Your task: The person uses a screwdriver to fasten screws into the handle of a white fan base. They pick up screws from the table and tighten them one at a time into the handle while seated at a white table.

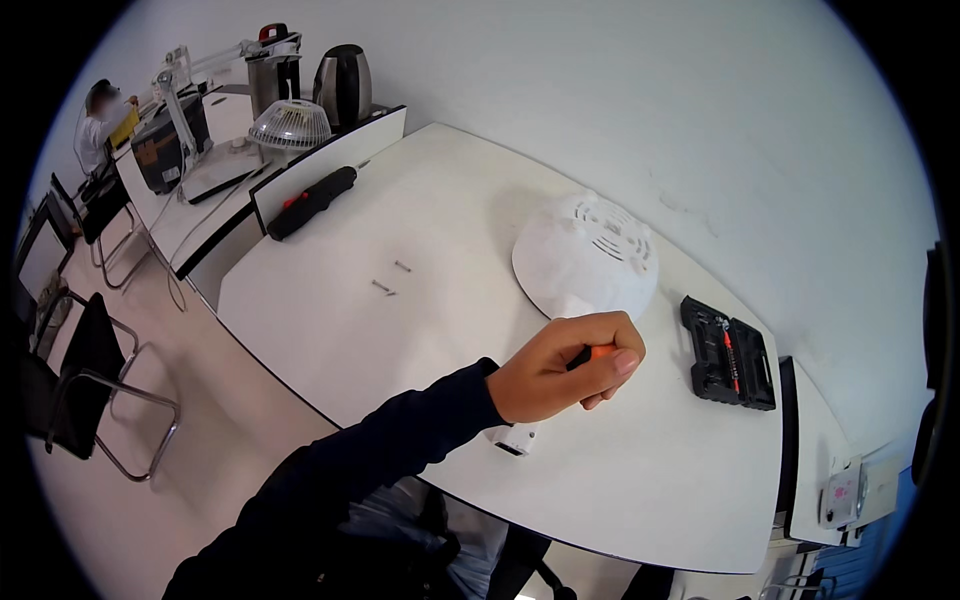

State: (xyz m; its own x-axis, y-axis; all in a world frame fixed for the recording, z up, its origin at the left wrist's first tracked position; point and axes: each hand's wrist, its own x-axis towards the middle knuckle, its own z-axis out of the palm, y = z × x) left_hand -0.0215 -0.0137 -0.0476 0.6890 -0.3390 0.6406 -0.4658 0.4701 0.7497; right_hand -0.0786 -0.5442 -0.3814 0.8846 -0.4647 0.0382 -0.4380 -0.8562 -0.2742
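Observation:
My left hand (pixel 565 368) reaches in from the lower left in a dark sleeve, closed in a fist. Between its thumb and fingers shows the orange end of a tool handle (pixel 602 352), probably a screwdriver's; the rest is hidden. Beneath the hand runs a white stem, its open square end (pixel 515 438) showing near the wrist. At the stem's far end a white dome-shaped base (pixel 560 252) with slots rests on the table. My right hand is not in view.
Two or three screws (pixel 383 288) lie on the white table (pixel 450 200). A black power screwdriver (pixel 315 202) is at its far left. An open black tool case (pixel 712 362) stands at the right. Kettle (pixel 342 85), wire-caged appliance (pixel 290 125) and a seated person (pixel 95 130) are behind; a chair (pixel 85 370) is left.

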